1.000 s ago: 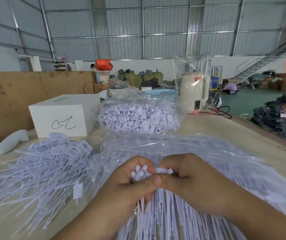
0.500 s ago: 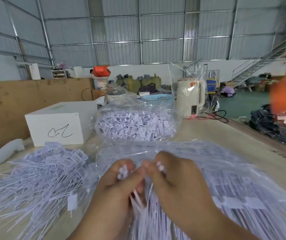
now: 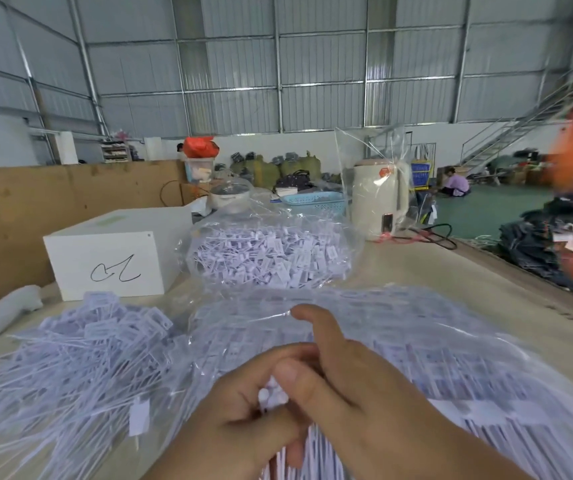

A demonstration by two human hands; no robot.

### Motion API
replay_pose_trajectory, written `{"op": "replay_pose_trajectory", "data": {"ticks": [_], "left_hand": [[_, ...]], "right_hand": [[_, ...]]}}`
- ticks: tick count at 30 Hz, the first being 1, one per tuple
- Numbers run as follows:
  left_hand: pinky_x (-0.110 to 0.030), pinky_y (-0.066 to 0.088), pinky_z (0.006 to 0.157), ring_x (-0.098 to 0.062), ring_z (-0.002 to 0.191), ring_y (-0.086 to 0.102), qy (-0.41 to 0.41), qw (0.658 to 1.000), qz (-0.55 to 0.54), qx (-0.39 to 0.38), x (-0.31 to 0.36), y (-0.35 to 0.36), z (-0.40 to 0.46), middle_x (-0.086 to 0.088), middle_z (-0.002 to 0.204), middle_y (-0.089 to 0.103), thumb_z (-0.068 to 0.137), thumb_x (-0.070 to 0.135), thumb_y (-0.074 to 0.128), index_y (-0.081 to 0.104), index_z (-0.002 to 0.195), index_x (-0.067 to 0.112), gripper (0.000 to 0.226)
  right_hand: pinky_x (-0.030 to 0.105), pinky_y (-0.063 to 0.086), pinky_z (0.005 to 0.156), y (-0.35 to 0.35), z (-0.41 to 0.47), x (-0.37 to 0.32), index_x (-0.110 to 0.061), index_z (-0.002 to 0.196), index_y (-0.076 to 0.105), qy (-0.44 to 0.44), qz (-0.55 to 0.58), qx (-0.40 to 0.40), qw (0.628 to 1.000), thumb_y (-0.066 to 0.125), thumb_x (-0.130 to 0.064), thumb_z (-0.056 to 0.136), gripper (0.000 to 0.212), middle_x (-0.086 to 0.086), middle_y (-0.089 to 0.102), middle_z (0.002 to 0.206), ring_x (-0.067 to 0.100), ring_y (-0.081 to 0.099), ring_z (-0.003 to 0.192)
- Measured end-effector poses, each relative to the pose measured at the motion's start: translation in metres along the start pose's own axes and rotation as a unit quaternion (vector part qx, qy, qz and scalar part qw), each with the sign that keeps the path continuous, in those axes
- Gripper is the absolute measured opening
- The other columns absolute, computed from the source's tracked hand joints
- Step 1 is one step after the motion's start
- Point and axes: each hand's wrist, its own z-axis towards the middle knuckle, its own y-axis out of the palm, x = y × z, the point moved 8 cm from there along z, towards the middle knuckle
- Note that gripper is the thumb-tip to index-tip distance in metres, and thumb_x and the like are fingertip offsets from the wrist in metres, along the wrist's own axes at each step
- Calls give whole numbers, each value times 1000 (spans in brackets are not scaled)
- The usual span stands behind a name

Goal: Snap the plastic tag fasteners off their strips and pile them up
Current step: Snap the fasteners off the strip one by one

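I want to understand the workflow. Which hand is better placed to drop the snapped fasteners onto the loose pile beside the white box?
Probably the left hand. It grips the bunch of fasteners, and the loose pile lies on its side of the table. The right hand would have to cross over it.

Your left hand (image 3: 243, 407) and right hand (image 3: 358, 393) pinch a fastener strip (image 3: 273, 396); loose pile (image 3: 70, 358) at nine o'clock.

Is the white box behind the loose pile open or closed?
Closed. The white box shows a flat, unbroken top, with no flap lifted and no contents visible.
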Motion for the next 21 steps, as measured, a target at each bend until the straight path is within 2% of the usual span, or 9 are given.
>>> {"op": "replay_pose_trajectory", "data": {"ticks": [3, 5, 8, 12, 14, 16, 18, 20, 21], "left_hand": [[-10, 47, 68, -7, 69, 68, 25, 1000, 11, 4, 5, -2, -1, 3, 76, 73, 73, 27, 73, 71, 102, 40, 32], [-12, 48, 72, -7, 83, 69, 42, 998, 30, 26, 7, -5, -1, 5, 88, 75, 69, 30, 76, 73, 94, 28, 26], [-10, 47, 70, -5, 80, 69, 60, 996, 46, 41, 9, -6, -2, 3, 82, 74, 69, 9, 73, 72, 82, 19, 17], [-13, 47, 69, -10, 74, 67, 62, 994, 62, 68, 8, -13, -1, -4, 77, 73, 66, 25, 72, 72, 75, 25, 9], [-14, 46, 64, -11, 67, 64, 74, 993, 34, 80, 9, -15, -1, -4, 73, 71, 62, 31, 71, 71, 73, 21, 15], [-18, 43, 56, -14, 57, 57, 75, 992, 5, 106, 7, -19, -1, -3, 63, 65, 60, 34, 72, 68, 70, 18, 19], [-24, 37, 52, -17, 50, 49, 76, 986, -7, 145, 5, -27, -3, -6, 53, 56, 57, 38, 74, 67, 66, 19, 22], [-24, 35, 48, -19, 45, 46, 73, 981, -32, 176, 3, -37, -4, -11, 50, 53, 54, 38, 76, 67, 66, 17, 26], [-22, 35, 45, -19, 42, 45, 69, 979, -47, 184, 3, -40, -4, -12, 48, 51, 53, 38, 77, 67, 66, 16, 28]], "right_hand": [[18, 42, 90, 0, -1, -2, -51, 143, -4, 6, -10, 19, 1000, 4, -91, 63, 89, -18, 60, 112, -5, 52, 106], [14, 42, 79, 2, -2, -5, -54, 140, -9, 4, -17, 35, 999, 4, -90, 64, 85, -18, 57, 97, -5, 52, 94], [16, 41, 71, 2, -2, -7, -55, 138, -9, -12, -5, 48, 999, 4, -88, 67, 79, -15, 50, 83, -4, 51, 84], [11, 38, 74, -7, -2, -15, -51, 134, 21, -65, -39, 43, 996, 25, -76, 83, 57, -29, 45, 90, -13, 46, 89], [11, 41, 71, -16, -6, -28, -47, 129, 32, -123, -101, 67, 985, 35, -67, 87, 47, -27, 45, 95, -8, 48, 90], [20, 49, 65, -29, -13, -41, -34, 124, 49, -177, -168, 123, 962, 44, -52, 90, 39, -20, 54, 97, 1, 56, 87], [23, 50, 65, -41, -16, -40, -29, 116, 60, -183, -158, 150, 959, 50, -45, 91, 31, -16, 59, 95, 2, 58, 85], [21, 47, 66, -45, -11, -27, -40, 106, 59, -134, -79, 96, 983, 53, -49, 90, 19, -19, 58, 89, 0, 58, 84], [26, 48, 66, -40, -8, -16, -43, 97, 57, -100, -44, 39, 993, 54, -50, 91, 10, -17, 57, 83, 2, 57, 77]]}}
